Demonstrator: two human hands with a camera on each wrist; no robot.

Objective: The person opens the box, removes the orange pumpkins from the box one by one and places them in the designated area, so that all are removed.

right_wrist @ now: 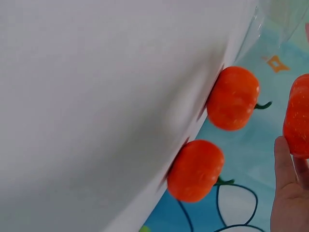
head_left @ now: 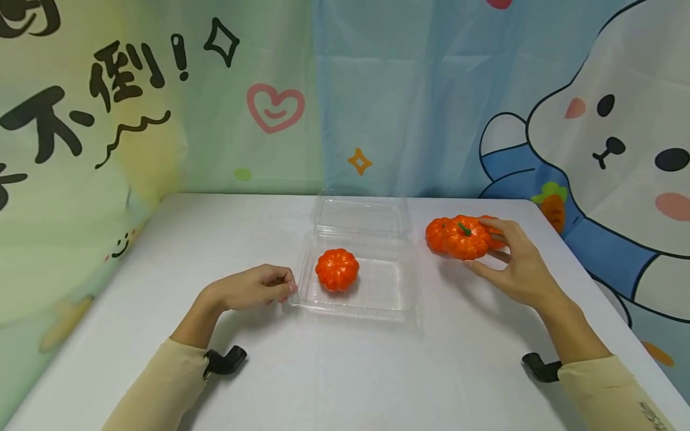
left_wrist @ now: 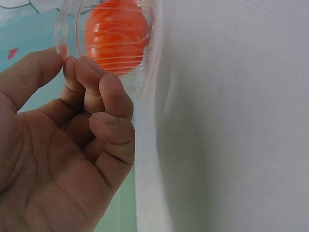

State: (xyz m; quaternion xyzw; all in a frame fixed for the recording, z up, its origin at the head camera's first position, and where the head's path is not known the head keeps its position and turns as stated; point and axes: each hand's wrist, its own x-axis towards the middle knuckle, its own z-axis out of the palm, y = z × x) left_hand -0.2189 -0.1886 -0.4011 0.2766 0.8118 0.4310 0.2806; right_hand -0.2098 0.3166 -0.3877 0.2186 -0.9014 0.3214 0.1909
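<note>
My left hand [head_left: 257,286] pinches the near left corner of a clear plastic clamshell box [head_left: 377,311] between thumb and fingers. One small orange toy pumpkin [head_left: 337,270] sits inside the box's base, towards the left; the left wrist view shows it through the ribbed wall. To the right of the box, my right hand [head_left: 517,263] holds a second orange pumpkin [head_left: 466,237] with a green stem, raised off the table. Behind it, two more pumpkins rest on the table, one on the left [right_wrist: 233,98] and one on the right [right_wrist: 195,170], the latter partly covered by my fingers in the head view.
The box's lid [head_left: 361,215] lies opened back towards the table's far edge. A white-covered table [head_left: 345,371] bears everything, with a printed cartoon curtain [head_left: 409,102] hanging behind it and along the sides.
</note>
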